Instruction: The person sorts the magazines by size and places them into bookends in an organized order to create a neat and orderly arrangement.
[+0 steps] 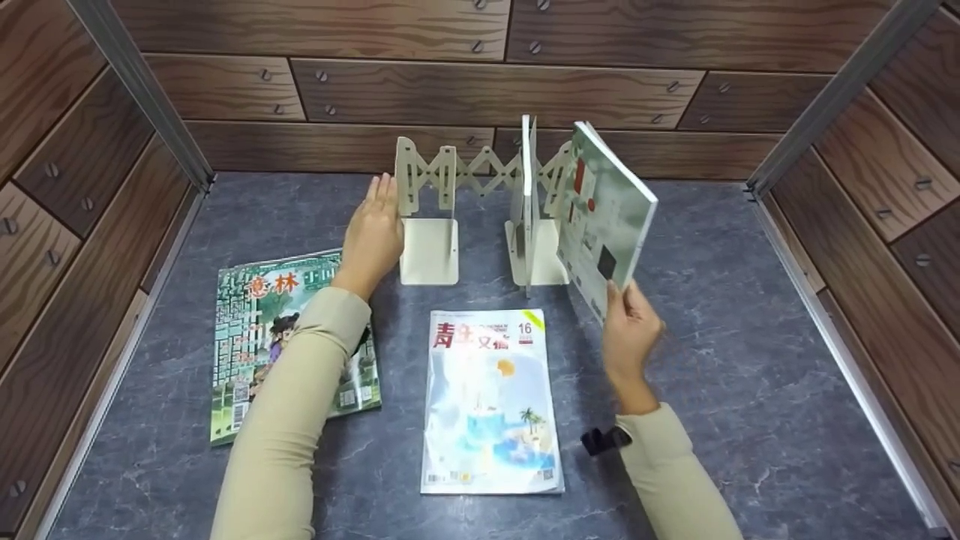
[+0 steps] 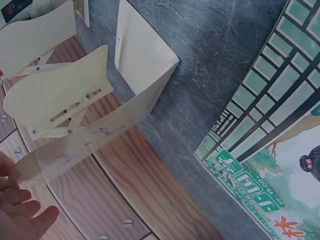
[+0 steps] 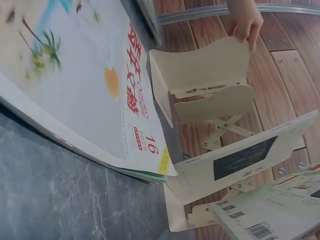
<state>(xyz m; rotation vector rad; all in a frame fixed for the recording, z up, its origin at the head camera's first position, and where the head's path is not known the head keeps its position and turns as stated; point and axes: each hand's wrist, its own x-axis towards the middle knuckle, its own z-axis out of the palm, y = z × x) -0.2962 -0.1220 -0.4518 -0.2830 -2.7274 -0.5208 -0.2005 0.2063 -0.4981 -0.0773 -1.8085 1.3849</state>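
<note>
A cream expandable bookend rack point(image 1: 429, 252) stands at the back, its crisscross lattice stretched between the end plates. My left hand point(image 1: 375, 232) lies with straight fingers against the outer face of its left end plate point(image 2: 115, 125). In my right hand point(image 1: 632, 334), thumb and fingers pinch the lower near edge of a green-grey magazine point(image 1: 607, 214). That magazine leans outward at the rack's right end, its back cover barcode showing in the right wrist view. Another thin magazine point(image 1: 527, 202) stands upright in the right section of the rack.
A magazine with a beach cover point(image 1: 491, 405) lies flat in front of the rack. To the left, under my left forearm, lie green-covered magazines point(image 1: 300, 289), stacked. Wood-patterned panels point(image 1: 420, 90) with metal rails close off the back and sides of the dark marbled tabletop point(image 1: 750, 360).
</note>
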